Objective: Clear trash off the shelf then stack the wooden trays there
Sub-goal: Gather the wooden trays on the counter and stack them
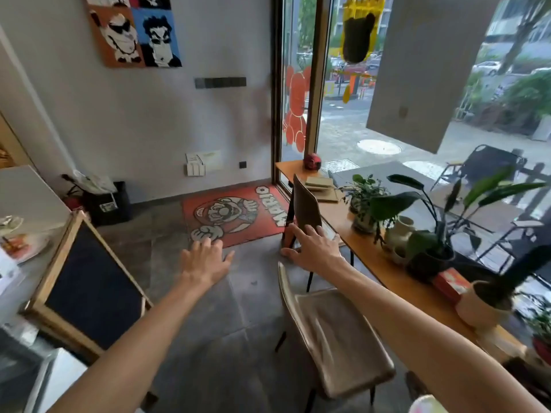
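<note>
Both my arms reach forward over the grey floor. My left hand (pixel 205 257) is open with fingers spread and holds nothing. My right hand (pixel 313 248) is also open and empty, in front of the back of the far brown chair (pixel 305 204). A long wooden shelf (pixel 337 216) runs along the window on the right. Flat pale wooden trays (pixel 320 186) lie in a small pile at its far end, beyond my right hand. A red round object (pixel 312 162) sits behind them at the shelf's far corner.
Several potted plants (pixel 429 234) and a red box (pixel 450 283) stand on the shelf. A second brown chair (pixel 337 338) is close at lower right. A framed chalkboard (pixel 89 281) leans at left, a black bin (pixel 108 202) by the wall, a red doormat (pixel 235 214) ahead.
</note>
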Motion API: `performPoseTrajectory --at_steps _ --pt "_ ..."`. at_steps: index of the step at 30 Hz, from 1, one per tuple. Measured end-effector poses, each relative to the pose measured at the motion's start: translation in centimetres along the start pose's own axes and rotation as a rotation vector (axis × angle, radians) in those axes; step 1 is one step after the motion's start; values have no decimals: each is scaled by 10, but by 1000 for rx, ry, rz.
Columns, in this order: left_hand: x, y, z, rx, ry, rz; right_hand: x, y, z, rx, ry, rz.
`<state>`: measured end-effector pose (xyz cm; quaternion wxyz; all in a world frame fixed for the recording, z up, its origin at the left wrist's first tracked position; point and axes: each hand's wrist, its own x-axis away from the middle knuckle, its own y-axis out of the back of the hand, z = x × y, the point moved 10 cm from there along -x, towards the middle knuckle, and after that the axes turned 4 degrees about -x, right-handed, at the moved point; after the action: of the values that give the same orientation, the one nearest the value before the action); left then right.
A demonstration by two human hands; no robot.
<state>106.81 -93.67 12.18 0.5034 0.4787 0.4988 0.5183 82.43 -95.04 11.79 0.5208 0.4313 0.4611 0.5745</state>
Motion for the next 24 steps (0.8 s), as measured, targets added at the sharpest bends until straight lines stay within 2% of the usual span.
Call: performPoseTrajectory --at_steps 10,24 --pt "-217 -17 13 27 -177 2 -195 -8 10 -34 -125 -44" --pt "-540 -48 87 -3 -307 28 -472 -41 39 -3 -329 -74"
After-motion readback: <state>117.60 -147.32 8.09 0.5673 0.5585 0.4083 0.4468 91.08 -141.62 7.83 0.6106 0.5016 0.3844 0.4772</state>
